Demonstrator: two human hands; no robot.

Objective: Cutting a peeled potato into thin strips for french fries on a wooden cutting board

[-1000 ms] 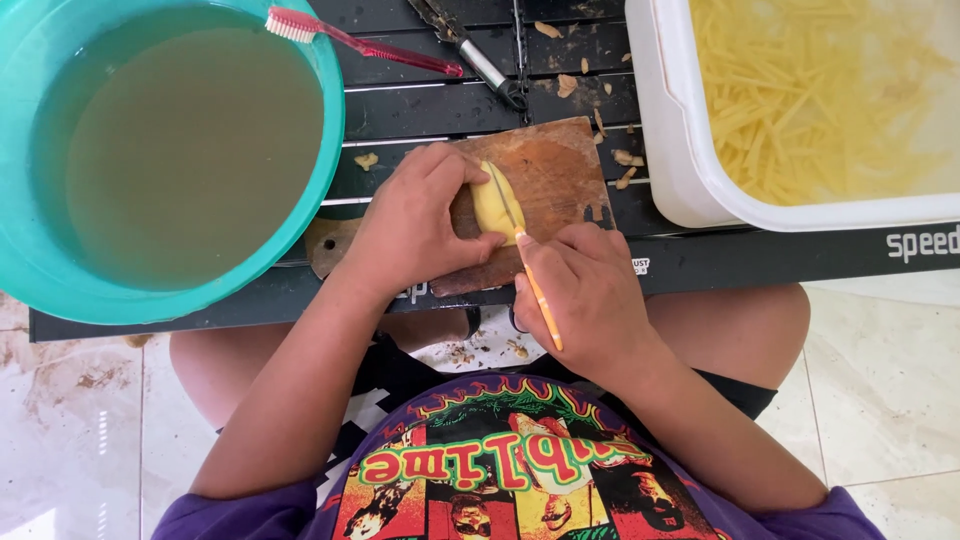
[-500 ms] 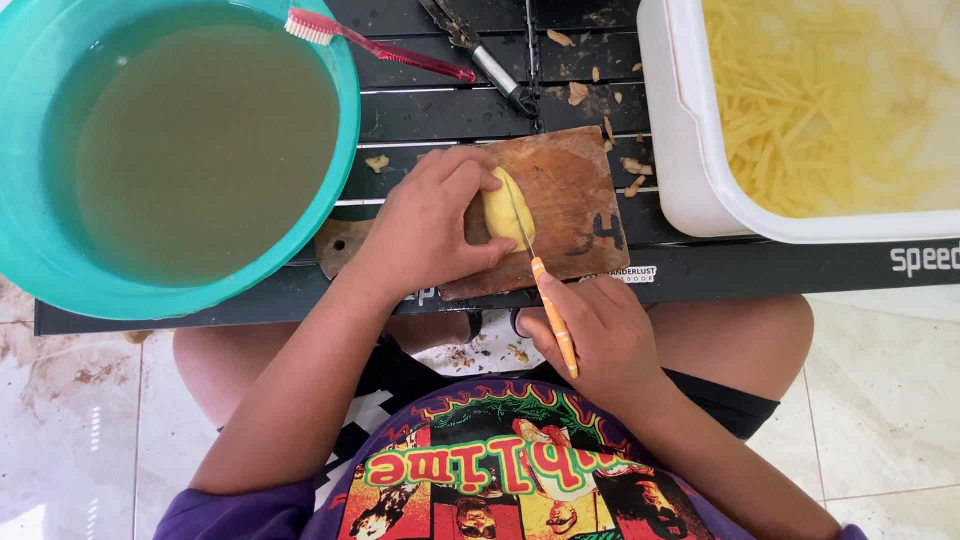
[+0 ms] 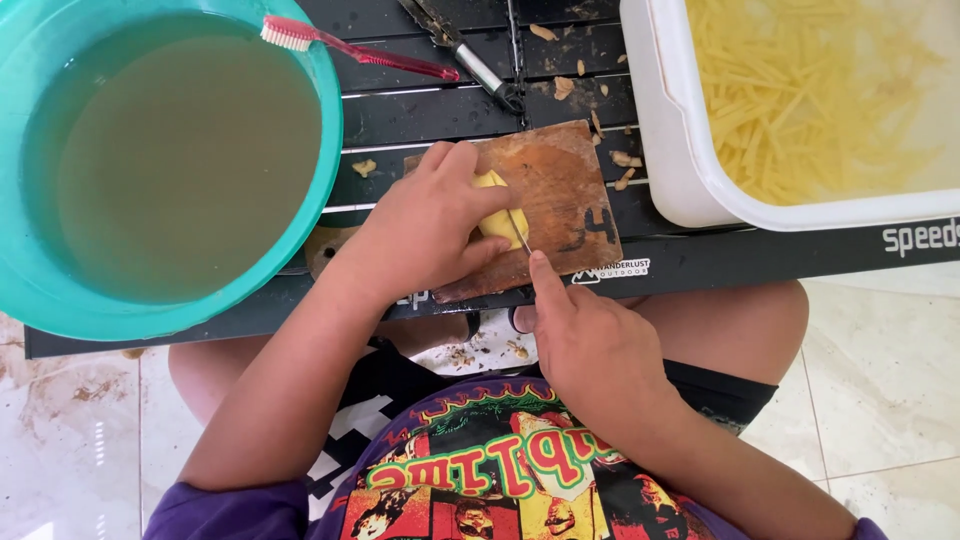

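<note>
A peeled yellow potato (image 3: 503, 222) lies on a small brown wooden cutting board (image 3: 560, 195) on a black slatted table (image 3: 420, 110). My left hand (image 3: 425, 228) presses down on the potato and covers most of it. My right hand (image 3: 585, 340) grips a knife (image 3: 517, 232) whose thin blade runs along the potato's right side. The hand hides the handle, and its forefinger stretches toward the blade.
A teal basin (image 3: 150, 160) of murky water sits at the left, a pink toothbrush (image 3: 350, 45) across its rim. A white tub (image 3: 800, 100) of potato sticks in water stands at the right. A peeler (image 3: 470, 60) and peel scraps lie behind the board.
The knife has been drawn back toward me along the potato. My right hand has turned over it, so the orange handle no longer shows. My left hand covers more of the potato.
</note>
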